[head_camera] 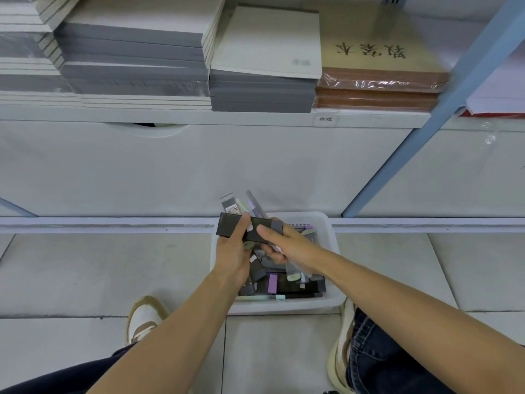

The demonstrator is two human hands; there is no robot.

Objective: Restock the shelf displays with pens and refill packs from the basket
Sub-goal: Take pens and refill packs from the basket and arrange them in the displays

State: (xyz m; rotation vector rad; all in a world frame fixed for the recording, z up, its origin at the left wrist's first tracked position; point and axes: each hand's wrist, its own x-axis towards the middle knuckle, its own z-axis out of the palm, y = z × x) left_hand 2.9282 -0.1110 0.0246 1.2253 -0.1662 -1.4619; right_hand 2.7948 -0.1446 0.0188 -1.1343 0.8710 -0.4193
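Over basket — hands grip pack.

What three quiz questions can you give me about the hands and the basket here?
1. True or false: the white basket stands on the floor.
2. The left hand holds a box that is: A dark, B red, C yellow.
3. Fill in: the right hand grips a clear pack of ___.
Key: 1 true; 2 A; 3 pens.
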